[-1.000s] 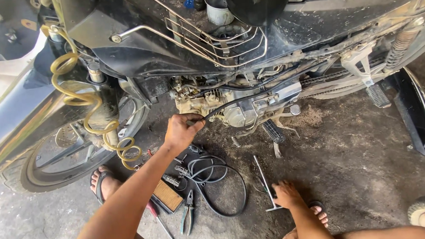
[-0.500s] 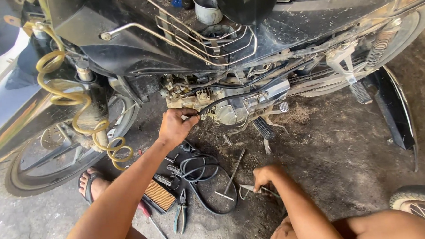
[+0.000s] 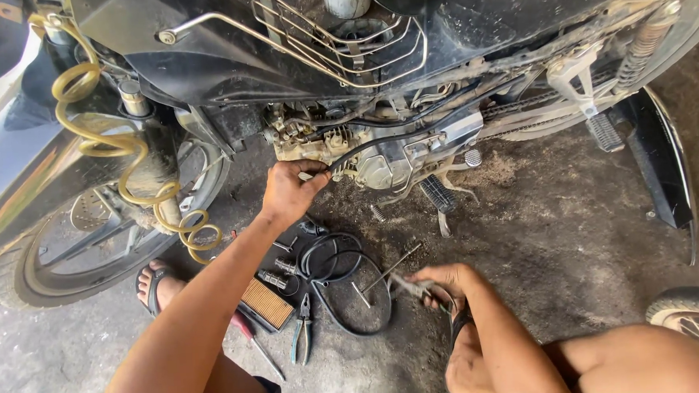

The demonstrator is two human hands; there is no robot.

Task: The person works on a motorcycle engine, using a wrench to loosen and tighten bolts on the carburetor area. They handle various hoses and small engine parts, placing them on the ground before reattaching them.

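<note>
Left hand (image 3: 288,193) with fingers clamped on a black hose (image 3: 379,143) beside the motorcycle engine (image 3: 363,152), right hand (image 3: 442,283) low over the concrete floor (image 3: 543,234), fingers closed on a thin metal tool (image 3: 406,285) (kind unclear), pliers (image 3: 303,338) and coiled cable (image 3: 342,281) lying between.

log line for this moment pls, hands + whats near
left hand: grips black rubber hose at motorcycle engine | right hand: holds thin metal T-handle tool over concrete floor | nearby: blue-handled pliers

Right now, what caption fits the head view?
Left hand grips a black hose at a motorcycle engine; right hand holds a metal tool near the floor.
</note>
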